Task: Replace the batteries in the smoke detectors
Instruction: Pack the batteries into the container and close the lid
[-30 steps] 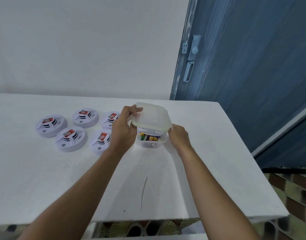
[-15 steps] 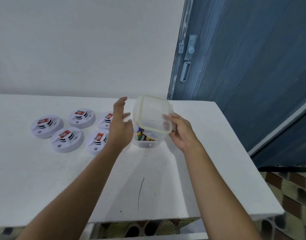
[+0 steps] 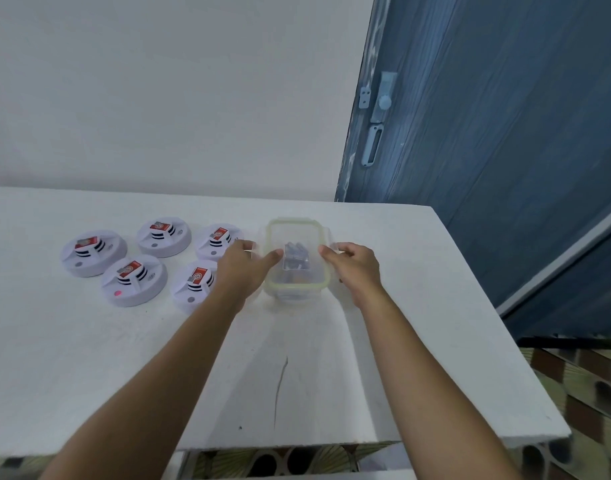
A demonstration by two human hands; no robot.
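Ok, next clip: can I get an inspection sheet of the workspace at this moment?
Surface: white table, a dark scratch near its front edge.
Job's things: five smoke detectors clustered at left; clear box with a green rim beside them, batteries inside.
Clutter: nothing seen.
Hands: left hand and right hand each grip a side of the box.
Cables: nothing seen.
Surroundings: white wall behind; blue door with a latch at right.
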